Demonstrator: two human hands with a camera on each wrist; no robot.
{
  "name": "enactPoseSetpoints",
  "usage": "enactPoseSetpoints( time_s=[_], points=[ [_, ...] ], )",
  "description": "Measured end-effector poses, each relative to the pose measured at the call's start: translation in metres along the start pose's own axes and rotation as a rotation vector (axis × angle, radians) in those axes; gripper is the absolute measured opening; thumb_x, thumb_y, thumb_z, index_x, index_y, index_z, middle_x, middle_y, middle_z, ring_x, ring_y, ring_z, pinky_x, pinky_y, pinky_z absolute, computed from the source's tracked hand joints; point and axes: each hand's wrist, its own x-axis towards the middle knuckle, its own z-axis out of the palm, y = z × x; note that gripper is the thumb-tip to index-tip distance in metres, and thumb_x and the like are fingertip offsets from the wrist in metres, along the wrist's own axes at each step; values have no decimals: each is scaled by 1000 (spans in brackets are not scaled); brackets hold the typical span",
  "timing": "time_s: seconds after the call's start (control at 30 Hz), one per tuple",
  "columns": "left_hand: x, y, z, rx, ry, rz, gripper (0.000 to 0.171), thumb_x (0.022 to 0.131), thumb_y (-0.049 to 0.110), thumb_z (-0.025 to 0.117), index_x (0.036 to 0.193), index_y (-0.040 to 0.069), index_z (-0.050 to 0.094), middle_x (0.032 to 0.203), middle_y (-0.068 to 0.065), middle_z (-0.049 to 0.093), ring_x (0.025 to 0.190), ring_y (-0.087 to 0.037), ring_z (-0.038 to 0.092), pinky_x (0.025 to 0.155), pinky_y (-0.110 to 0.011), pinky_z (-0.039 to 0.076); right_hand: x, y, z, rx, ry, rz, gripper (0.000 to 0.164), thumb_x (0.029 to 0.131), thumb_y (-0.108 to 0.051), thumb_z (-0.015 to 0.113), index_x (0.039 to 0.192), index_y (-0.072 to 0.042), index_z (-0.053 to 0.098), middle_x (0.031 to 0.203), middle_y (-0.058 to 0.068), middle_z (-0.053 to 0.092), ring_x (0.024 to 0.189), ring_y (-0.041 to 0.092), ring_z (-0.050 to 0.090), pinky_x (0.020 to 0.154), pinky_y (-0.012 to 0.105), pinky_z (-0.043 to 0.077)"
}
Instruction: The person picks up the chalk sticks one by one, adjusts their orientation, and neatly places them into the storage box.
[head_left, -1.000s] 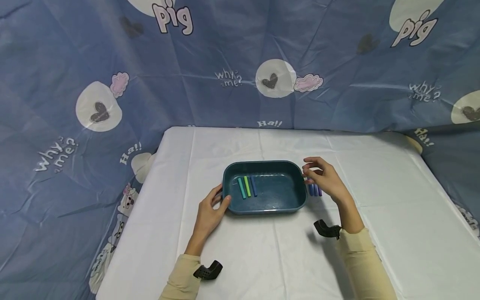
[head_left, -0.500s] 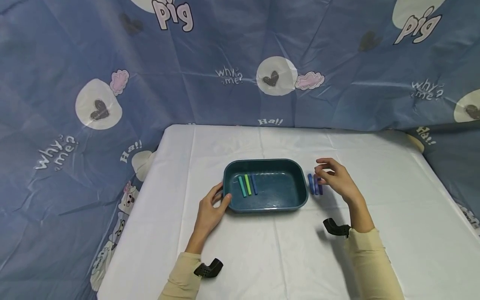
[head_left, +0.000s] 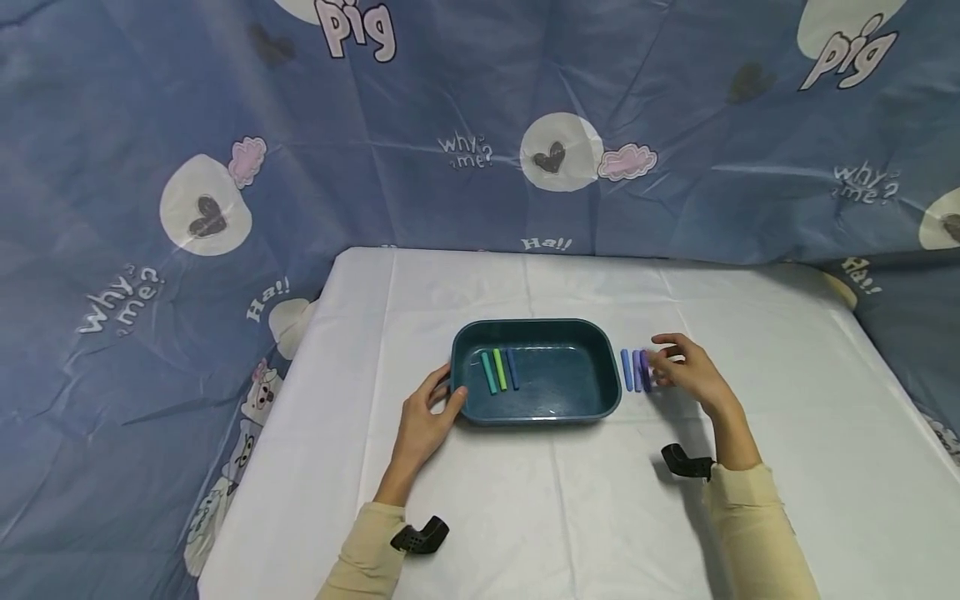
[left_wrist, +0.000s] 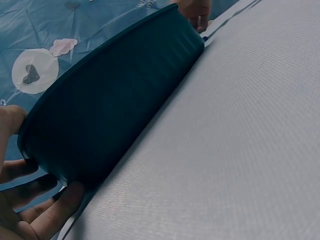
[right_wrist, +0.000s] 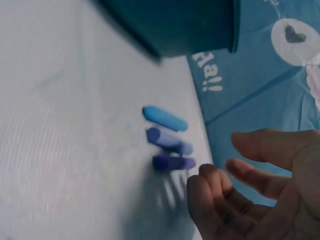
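Note:
A dark teal rectangular tray (head_left: 555,410) sits mid-table. My left hand (head_left: 422,425) grips its left end, thumb at the front corner and fingers on the end wall; the left wrist view shows those fingers (left_wrist: 50,212) low against the tray wall. Inside lie a teal stick (head_left: 488,372), a lime green stick (head_left: 499,369) and a blue stick (head_left: 512,369), crayon-like. Right of the tray stand in a row a light blue stick (right_wrist: 165,119), a lavender stick (right_wrist: 170,141) and a dark purple stick (right_wrist: 174,163). My right hand (head_left: 693,375) hovers beside the purple one, fingers loosely bent, holding nothing.
A white cloth (head_left: 495,492) covers the table. Behind and at the sides hangs a blue printed curtain (head_left: 420,200). Each wrist bears a black camera mount, the right one (head_left: 686,463) above the cloth.
My right hand has moved rightward, from the tray's right rim past the three sticks to the outer side of the purple one, uncovering the row. My left hand stays on the tray.

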Motion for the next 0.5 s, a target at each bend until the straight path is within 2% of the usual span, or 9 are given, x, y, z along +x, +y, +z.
enactPoseSetpoints(
  time_s=[0.2, 0.5],
  points=[
    [1, 1, 1, -5, 0, 0, 53, 89, 35, 66, 135, 16, 51, 133, -11, 57, 113, -23, 63, 97, -40, 49, 1, 9, -1, -51, -65, 44, 53, 95, -11, 54, 139, 9, 32, 114, 30, 48, 80, 8, 58, 67, 23, 56],
    [0, 0, 0, 1, 3, -4, 52, 89, 36, 66, 135, 16, 52, 132, -11, 58, 113, -22, 63, 98, -39, 49, 7, 11, 4, -128, -92, 3, 50, 93, -5, 54, 137, 11, 36, 97, 20, 53, 69, 10, 55, 59, 23, 50]
  ],
)
